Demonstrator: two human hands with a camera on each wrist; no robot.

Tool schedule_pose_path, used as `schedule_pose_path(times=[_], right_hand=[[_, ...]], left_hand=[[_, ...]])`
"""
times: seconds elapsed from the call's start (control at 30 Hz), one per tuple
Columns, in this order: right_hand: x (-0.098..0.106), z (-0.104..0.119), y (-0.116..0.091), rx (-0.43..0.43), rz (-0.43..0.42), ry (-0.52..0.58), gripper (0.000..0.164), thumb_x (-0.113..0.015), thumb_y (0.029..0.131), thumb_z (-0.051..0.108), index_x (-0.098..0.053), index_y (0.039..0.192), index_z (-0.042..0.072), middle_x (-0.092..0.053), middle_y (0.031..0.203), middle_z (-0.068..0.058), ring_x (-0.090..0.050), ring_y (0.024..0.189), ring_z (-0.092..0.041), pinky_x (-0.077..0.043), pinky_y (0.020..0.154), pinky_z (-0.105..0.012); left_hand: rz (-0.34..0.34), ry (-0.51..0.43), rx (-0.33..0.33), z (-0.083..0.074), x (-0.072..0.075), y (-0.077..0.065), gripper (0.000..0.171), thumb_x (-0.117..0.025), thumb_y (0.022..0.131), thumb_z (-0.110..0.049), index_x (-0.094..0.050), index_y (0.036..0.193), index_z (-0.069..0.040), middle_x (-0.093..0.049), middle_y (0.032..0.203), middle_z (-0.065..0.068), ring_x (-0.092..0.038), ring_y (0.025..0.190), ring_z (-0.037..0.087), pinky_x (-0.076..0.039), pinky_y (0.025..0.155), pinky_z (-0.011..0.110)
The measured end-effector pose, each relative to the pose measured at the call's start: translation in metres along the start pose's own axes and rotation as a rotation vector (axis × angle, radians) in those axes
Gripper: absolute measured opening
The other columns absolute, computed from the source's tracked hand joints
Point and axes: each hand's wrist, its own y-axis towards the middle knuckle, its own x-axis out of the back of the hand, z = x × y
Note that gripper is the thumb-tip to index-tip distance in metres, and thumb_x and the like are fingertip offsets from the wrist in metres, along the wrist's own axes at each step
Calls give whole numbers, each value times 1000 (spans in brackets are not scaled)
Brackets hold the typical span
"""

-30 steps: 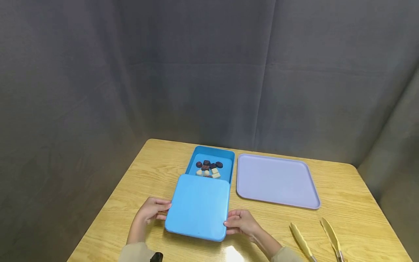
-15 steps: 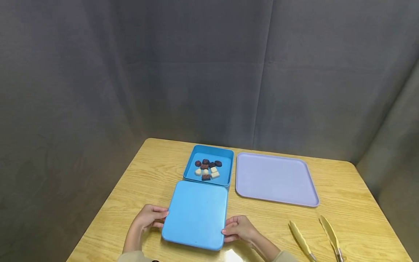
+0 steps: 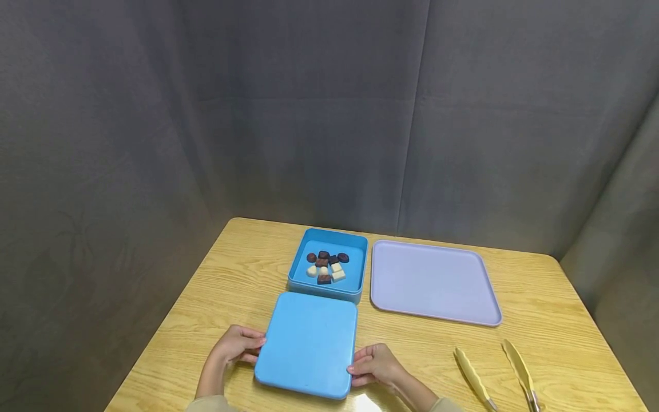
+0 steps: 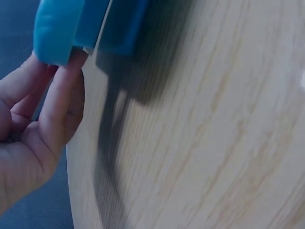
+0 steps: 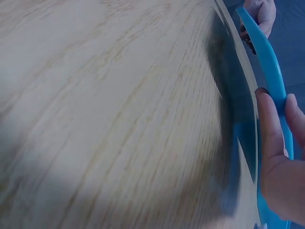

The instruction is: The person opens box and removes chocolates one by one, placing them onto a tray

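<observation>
A flat blue lid (image 3: 307, 344) lies level between my two hands, just in front of the blue box. My left hand (image 3: 234, 346) pinches its left edge, thumb on top and fingers beneath, as the left wrist view also shows. On the opposite edge my right hand (image 3: 377, 366) pinches the lid the same way; in the right wrist view the lid's thin side (image 5: 269, 59) runs between thumb and fingers. The uncovered blue box (image 3: 329, 293) holds several dark, brown and white chocolates (image 3: 324, 279) on its floor.
To the right of the box lies a lilac tray (image 3: 435, 283). Yellow-tipped tongs (image 3: 473, 375) rest near the front right of the wooden table (image 3: 571, 349). A dark grey curtain (image 3: 319, 114) hangs behind the table.
Both hands have drawn the lid toward the near edge, away from over the box. More of the box and all its chocolates show now. Tray and tongs stay put.
</observation>
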Motion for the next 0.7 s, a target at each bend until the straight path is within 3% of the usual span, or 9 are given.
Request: schedule_pose_path(times=[0.4,0.7], right_hand=[[0,-6,2,10,-44,-42,14,-63,73,-15,-54,84,-14,-64,68,-13,-63,57,-20,-55,57,-34],[-1,-9,3,-3,-80,-89,14,-65,72,-12,-56,82,-13,-64,67,-15,-63,53,-19,-55,53,-32]], left_hand=[[-21,4,36,8,-5,6,20,-59,82,5,-59,98,18,-64,72,11,-63,64,19,-55,58,36],[-127,64,66,8,-13,6,18,-62,78,8,-61,94,17,-63,67,11,-61,55,16,-55,54,31]])
